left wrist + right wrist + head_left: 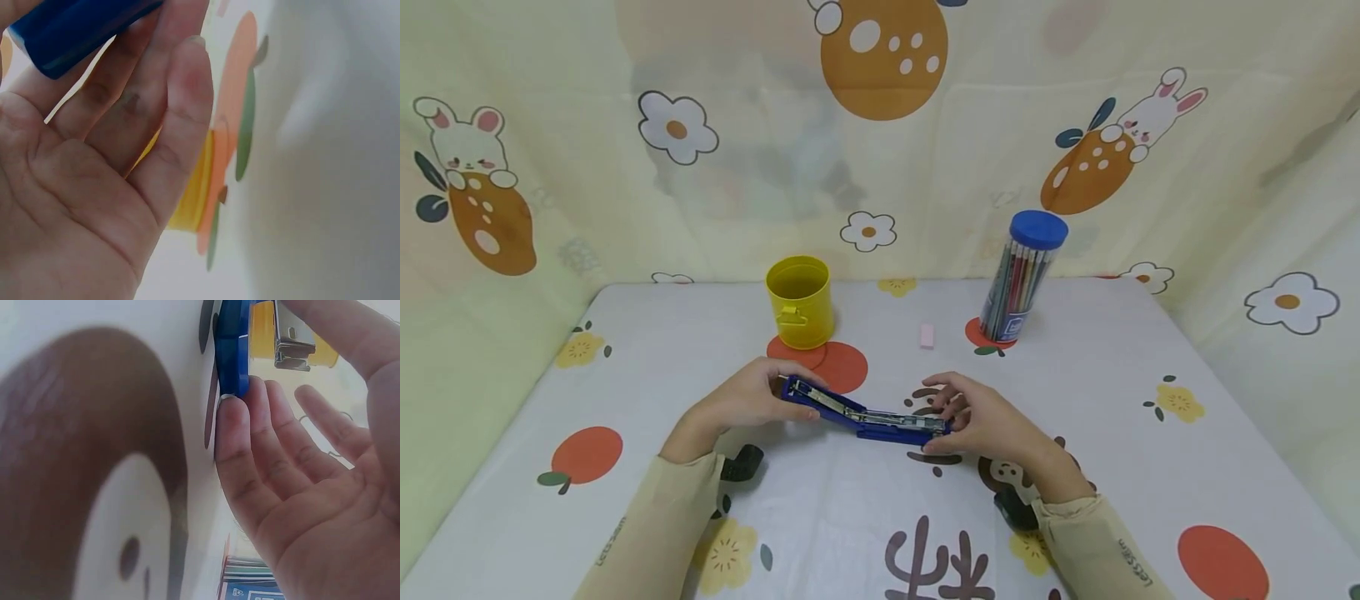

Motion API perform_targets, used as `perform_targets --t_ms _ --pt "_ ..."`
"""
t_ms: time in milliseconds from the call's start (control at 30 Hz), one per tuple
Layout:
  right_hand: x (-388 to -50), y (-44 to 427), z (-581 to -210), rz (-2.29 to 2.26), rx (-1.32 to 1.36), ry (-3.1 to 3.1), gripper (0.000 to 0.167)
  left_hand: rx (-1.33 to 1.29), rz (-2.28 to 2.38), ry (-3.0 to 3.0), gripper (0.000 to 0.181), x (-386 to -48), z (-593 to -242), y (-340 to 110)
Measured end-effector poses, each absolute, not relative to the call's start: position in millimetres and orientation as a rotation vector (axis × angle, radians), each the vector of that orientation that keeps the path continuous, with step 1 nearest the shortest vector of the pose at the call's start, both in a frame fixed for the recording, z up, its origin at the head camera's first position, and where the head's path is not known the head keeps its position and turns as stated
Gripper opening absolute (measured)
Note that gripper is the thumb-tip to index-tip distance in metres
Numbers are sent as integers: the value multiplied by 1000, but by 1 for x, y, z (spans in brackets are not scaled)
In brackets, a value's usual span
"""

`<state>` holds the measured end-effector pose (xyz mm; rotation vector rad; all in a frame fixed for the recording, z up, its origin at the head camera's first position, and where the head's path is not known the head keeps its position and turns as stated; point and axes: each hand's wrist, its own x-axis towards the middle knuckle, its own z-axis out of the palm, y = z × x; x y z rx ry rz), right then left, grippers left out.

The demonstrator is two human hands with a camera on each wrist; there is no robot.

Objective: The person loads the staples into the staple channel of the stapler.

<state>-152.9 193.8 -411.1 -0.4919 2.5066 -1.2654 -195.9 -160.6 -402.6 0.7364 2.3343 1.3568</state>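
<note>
A blue stapler [891,434] is spread wide open above the table, its metal inner parts facing up. My left hand [748,402] grips its left end, which is raised, between thumb and fingers. In the left wrist view the blue end of the stapler [78,34] shows at the top, above the palm. My right hand [992,427] is at the stapler's right end, thumb and fingers around it. The right wrist view shows fingertips [234,419] against the blue base and the thumb beside the metal part.
A yellow bucket [808,321] stands behind the left hand. A pale pink block [927,337], perhaps an eraser, lies at the back middle. To its right stands a clear tube with a blue lid [1037,231], full of pencils. A patterned cloth covers the table [662,333].
</note>
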Motion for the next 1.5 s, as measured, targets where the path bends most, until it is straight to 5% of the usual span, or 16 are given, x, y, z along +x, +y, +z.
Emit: perform_targets --t_ms 400,667,1133,1500 --pt "-155 200 -410 -1295 -423 2469 94 796 1434 2343 42 -190 -391 -144" --pt "-155 202 -411 -1313 -416 2456 94 809 1507 2375 30 -184 -391 -129" --pt "-157 203 -412 -1306 -407 2437 103 714 1570 2381 47 -175 -396 -105" --pt "-157 205 -410 -1314 -388 2423 107 888 1529 2374 45 -172 -404 -89"
